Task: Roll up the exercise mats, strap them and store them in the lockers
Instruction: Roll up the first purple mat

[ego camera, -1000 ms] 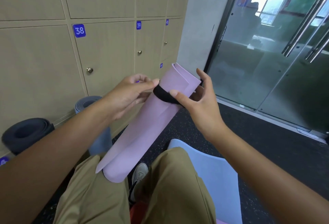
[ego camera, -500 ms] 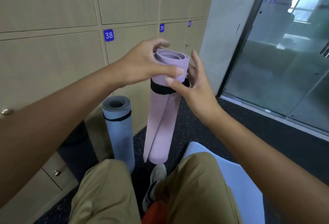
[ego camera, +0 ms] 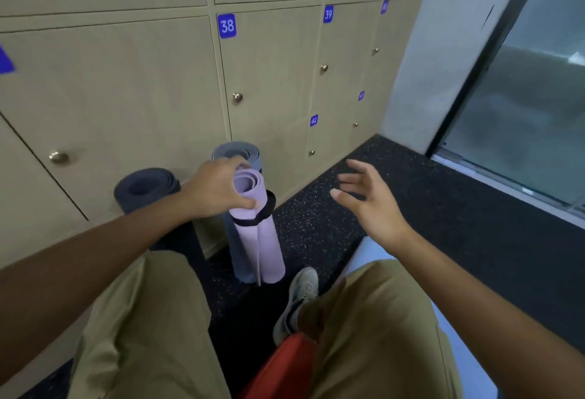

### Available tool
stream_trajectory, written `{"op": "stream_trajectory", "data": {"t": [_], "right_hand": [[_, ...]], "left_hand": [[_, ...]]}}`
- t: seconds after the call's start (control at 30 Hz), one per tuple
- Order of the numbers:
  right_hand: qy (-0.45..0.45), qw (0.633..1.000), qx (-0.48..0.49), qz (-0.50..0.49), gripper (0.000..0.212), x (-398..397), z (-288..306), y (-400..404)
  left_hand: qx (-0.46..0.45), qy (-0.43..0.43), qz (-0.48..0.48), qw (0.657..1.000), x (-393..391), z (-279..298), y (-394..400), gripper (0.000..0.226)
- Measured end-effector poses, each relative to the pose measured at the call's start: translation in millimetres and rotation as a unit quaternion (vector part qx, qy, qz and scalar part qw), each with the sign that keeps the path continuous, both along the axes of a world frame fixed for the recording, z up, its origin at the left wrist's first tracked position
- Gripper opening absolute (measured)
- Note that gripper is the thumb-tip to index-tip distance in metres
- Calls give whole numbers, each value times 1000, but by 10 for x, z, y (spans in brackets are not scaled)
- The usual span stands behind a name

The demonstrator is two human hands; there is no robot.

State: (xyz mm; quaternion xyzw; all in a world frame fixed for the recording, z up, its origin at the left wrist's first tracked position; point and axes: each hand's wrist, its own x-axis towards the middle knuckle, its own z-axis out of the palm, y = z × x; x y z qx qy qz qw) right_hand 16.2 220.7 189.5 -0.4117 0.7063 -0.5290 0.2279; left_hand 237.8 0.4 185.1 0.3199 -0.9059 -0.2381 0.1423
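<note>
Lilac mat (ego camera: 256, 240), rolled, soft and probably light, stands on the floor before the lockers (ego camera: 126, 82), left hand (ego camera: 218, 191) gripping its top above the strap (ego camera: 266, 211); right hand (ego camera: 370, 199) spread, empty.

Lilac rolled mat (ego camera: 256, 234): upright on the speckled black floor (ego camera: 319, 218), black strap (ego camera: 264, 213) around its upper part. My left hand (ego camera: 218, 191) grips its top end. My right hand (ego camera: 368, 199) hovers apart, fingers spread. Blue-grey rolled mat (ego camera: 235, 153) stands just behind it; dark grey rolled mat (ego camera: 145, 188) to the left (against the lockers (ego camera: 126, 82), numbered 38, 39, 42).
</note>
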Motion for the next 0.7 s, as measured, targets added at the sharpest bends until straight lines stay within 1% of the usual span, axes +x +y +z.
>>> {"op": "stream_trajectory", "data": {"t": [0.07,0.13,0.17,0.27,0.3,0.4,0.47,0.53,0.7], "right_hand": [[-14,1000,13,7,63,0,-149,-25],[-20,999,28,14,61,15,-298,-70],[-23,999,35,18,60,18,-372,-98],[-35,997,55,33,58,22,-577,-197],[-39,997,62,38,57,14,-641,-228],[-37,995,83,48,56,-16,-809,-299],[-33,993,96,55,56,-51,-886,-333],[-34,992,104,58,55,-105,-949,-361],[-33,989,131,65,46,-227,-1027,-433]], "left_hand": [[37,-37,25,998,137,-375,-77,75],[82,-53,56,994,273,-787,-145,80],[109,-52,80,989,343,-979,-155,79],[174,-26,145,974,507,-1427,-100,66],[187,-23,159,969,560,-1559,-71,66],[196,-49,159,966,723,-1871,18,81],[180,-81,147,969,791,-1995,46,81],[173,-83,142,971,791,-2035,54,71],[171,-62,92,979,601,-1909,34,44]]}}
